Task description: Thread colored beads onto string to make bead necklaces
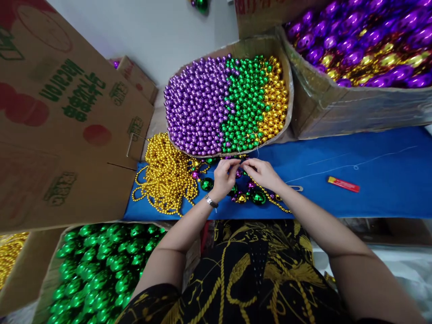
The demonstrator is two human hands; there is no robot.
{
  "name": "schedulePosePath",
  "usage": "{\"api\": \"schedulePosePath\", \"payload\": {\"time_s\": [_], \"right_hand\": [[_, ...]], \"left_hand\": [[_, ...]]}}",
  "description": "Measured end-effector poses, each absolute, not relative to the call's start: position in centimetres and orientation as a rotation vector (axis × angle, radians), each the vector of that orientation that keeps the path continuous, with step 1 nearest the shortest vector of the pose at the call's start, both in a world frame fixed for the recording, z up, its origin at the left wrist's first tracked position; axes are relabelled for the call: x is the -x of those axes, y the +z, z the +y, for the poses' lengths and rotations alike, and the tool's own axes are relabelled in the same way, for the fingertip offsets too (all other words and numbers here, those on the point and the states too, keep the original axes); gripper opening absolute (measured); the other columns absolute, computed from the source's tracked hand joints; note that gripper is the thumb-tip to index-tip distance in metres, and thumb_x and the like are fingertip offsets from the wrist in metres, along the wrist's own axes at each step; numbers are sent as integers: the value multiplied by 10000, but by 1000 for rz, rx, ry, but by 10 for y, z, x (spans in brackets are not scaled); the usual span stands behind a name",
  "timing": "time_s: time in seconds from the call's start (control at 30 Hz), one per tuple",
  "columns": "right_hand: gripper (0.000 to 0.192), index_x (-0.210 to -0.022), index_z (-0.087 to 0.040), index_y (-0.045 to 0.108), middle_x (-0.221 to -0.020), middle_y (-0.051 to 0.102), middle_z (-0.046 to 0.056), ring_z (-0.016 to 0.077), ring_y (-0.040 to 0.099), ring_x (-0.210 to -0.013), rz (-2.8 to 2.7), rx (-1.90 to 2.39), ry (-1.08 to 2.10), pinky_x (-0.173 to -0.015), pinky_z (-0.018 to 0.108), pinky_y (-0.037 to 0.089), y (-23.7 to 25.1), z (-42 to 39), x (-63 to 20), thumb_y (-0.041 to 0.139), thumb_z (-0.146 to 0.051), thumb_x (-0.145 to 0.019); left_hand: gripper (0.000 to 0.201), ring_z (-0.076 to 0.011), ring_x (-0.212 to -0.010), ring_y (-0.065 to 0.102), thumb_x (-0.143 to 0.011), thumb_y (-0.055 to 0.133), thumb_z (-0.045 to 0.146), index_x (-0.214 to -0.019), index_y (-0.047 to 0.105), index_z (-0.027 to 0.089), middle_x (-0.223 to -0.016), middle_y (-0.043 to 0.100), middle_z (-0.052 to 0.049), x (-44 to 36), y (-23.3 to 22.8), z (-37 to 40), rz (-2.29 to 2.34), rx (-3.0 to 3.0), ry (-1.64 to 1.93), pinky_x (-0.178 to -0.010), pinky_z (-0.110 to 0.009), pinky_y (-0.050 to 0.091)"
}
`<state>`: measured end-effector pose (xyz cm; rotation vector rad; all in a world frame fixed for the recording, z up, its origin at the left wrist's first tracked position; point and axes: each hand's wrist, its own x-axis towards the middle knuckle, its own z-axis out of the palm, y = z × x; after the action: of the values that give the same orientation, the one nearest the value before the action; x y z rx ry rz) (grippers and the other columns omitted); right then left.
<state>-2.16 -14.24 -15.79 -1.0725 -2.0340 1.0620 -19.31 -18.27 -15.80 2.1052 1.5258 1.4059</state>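
My left hand [225,177] and my right hand [261,172] meet over the blue table, fingertips pinched close together. A thin white thread [258,146] loops up from between them, in front of the bead box. What exactly the fingertips grip is too small to make out, though the thread runs into them. Beneath and around my hands lies a strand of mixed green, purple and gold beads [258,198]. A string of small gold beads [270,198] hangs from near my right hand onto the table. Close to my right wrist rests a pale threading tool [296,188].
An open box [290,96] holds loose purple, green and gold beads. Gold bead strings [165,175] are piled at left, beside a tall carton [77,148]. A red lighter [343,184] lies right. Larger balls fill boxes at upper right and lower left [101,270].
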Motion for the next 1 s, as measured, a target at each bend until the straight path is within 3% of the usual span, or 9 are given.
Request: {"api": "schedulePosePath", "payload": {"time_s": [0.27,0.53,0.67,0.83,1.0], "right_hand": [[182,-962,-201,740,-846,717,17,143,620,-753,-2041,1070,1180,-679,248,405,-173,-127,35,588,-246,-872],[308,-1063,-197,729,-964,734,28,166,639,-823,-1791,898,1610,-753,297,475,-183,-123,32,604,-376,-847],[287,-993,-186,720,-882,714,22,143,604,-746,-1732,873,1656,-704,289,474,-183,-124,33,627,-401,-827],[318,-858,-168,648,-687,606,-21,107,534,-597,-1724,979,1648,-563,240,417,-176,-133,30,621,-484,-831],[349,-830,-190,561,-690,567,-38,93,550,-589,-1366,1066,1768,-538,216,440,-173,-138,17,671,-516,-774]], "left_hand": [[100,-135,-834,586,-894,633,166,-981,666,204,-823,635,-21,205,-163,-171,1389,-2287,1394,-728,-263,525],[96,-140,-855,584,-898,630,178,-969,687,209,-824,637,-23,206,-165,-168,1369,-2206,1453,-740,-281,517],[80,-141,-852,590,-890,641,197,-938,703,212,-812,642,-23,204,-163,-169,1384,-2147,1464,-740,-285,519],[103,-126,-817,645,-849,701,276,-898,699,186,-857,681,-35,196,-163,-176,1402,-1672,1446,-721,-263,543],[268,-126,-797,700,-778,774,348,-938,649,173,-863,705,-29,187,-157,-188,1241,-1139,1485,-734,-253,564]]}}
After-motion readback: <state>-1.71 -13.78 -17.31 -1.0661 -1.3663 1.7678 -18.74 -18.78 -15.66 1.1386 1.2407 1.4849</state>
